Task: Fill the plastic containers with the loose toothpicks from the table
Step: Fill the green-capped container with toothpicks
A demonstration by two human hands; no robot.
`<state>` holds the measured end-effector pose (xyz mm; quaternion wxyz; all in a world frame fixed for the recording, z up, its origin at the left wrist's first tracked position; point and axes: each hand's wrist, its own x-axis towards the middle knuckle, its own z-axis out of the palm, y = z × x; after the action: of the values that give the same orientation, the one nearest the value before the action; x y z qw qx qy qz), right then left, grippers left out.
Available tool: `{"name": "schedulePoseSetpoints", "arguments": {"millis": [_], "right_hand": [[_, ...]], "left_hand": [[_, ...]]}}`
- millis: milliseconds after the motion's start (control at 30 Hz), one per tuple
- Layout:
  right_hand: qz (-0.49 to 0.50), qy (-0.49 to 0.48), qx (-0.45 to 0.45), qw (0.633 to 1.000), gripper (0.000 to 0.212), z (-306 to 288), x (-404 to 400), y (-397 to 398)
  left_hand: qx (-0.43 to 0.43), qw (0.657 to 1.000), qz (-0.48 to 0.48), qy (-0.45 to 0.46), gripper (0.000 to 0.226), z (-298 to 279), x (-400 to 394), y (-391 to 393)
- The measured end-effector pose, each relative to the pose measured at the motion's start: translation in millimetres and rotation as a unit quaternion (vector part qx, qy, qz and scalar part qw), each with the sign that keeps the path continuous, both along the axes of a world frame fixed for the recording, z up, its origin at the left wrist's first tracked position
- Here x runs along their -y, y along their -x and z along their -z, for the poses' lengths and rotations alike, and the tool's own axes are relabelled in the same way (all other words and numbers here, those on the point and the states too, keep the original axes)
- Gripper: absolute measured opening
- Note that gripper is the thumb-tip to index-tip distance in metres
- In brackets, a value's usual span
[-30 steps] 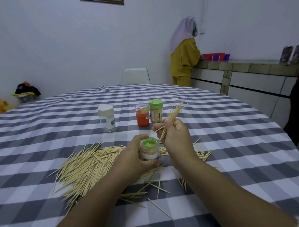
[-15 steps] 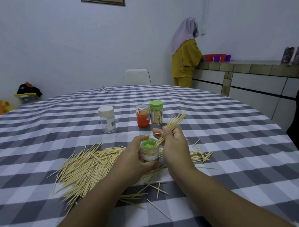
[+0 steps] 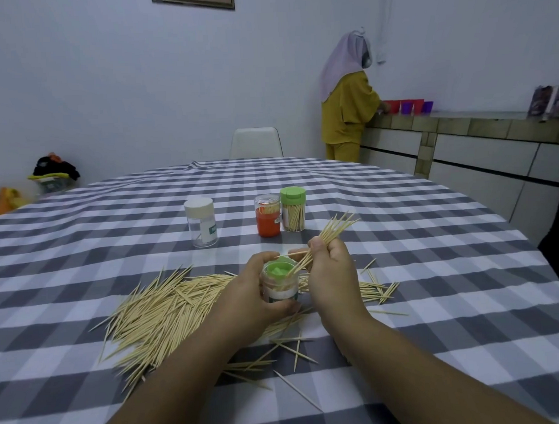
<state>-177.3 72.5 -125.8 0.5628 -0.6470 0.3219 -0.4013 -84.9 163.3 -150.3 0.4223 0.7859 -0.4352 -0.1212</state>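
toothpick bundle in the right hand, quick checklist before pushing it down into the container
1. Right hand grips the toothpick bundle: ok.
2. Left hand holds the green-topped container upright: ok.
3. Bundle's lower tips at the container's mouth: ok, they touch the green rim.
4. Opening unobstructed: cannot tell, a green part sits inside the top.
5. Bundle tidy: not ok, one toothpick sticks out sideways toward the left fingers.
6. Room left inside: cannot tell, the label and hand hide the fill.
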Motion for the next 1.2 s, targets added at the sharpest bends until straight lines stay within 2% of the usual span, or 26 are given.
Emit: {"name": "schedulePoseSetpoints", "arguments": {"millis": [500,733,1033,1200], "right_hand": [[-0.066,0.011,0.025,0.997,0.024,2.5,-6.2,-2.0],[-0.066,0.044,0.04,0.996,0.023,0.5,-4.2,-0.8],[-0.121,0.018,-0.033,0.992,0.02,6.7,-5.8,-2.1],[-0.149,0.007,-0.054,0.987,0.032,3.4,0.2,-1.1]], "left_hand": [[0.003,1.0,0.004,0.006,0.076,-0.3,-0.2,0.2],[0.009,1.0,0.006,0.003,0.077,-2.6,-1.0,1.9],[0.019,1.0,0.004,0.007,0.074,-2.5,-2.3,1.8],[0.01,1.0,0.004,0.009,0.074,-1.5,-1.5,0.7]]}}
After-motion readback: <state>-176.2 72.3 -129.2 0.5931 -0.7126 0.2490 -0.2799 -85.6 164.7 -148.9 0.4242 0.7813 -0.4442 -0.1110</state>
